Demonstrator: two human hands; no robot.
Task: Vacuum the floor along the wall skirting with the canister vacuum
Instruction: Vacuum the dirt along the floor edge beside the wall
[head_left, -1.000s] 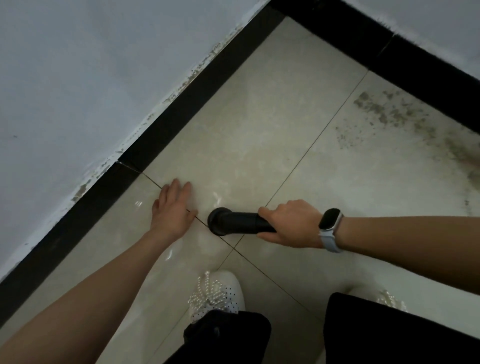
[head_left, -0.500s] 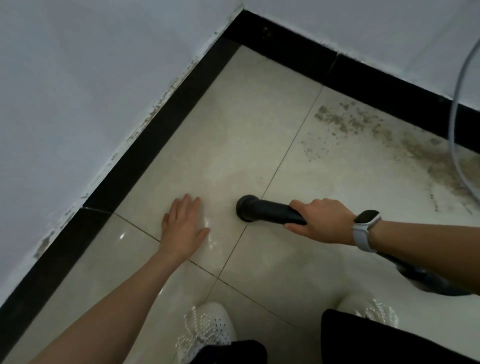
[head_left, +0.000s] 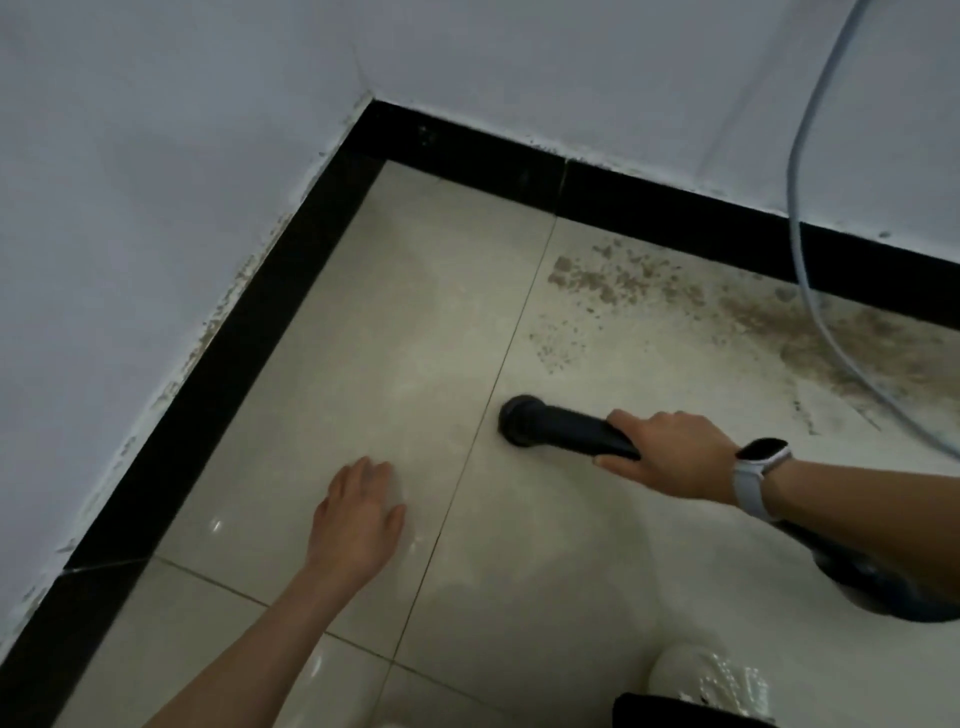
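**Item count, floor corner**

Two hands: left hand (head_left: 358, 525), right hand (head_left: 662, 452). One vacuum nozzle (head_left: 556, 428). One watch (head_left: 758, 475). One cable (head_left: 810, 291). One shoe (head_left: 706, 675). Two walls meeting. One patch of dirt (head_left: 779, 322).

Glossy beige square floor tiles (head_left: 363, 364) with thin dark grout lines carry a speckled brown dirt patch (head_left: 779, 322) toward the far wall. A glossy black skirting strip (head_left: 218, 364) edges pale grey-white painted walls (head_left: 156, 156), flecked brown along their lower margin. The matte black vacuum nozzle tube (head_left: 561, 426), white-strapped black-faced smartwatch (head_left: 756, 467), pale blue-grey cable (head_left: 800, 182) and white pearl-beaded shoe (head_left: 696, 675) complete the palette.
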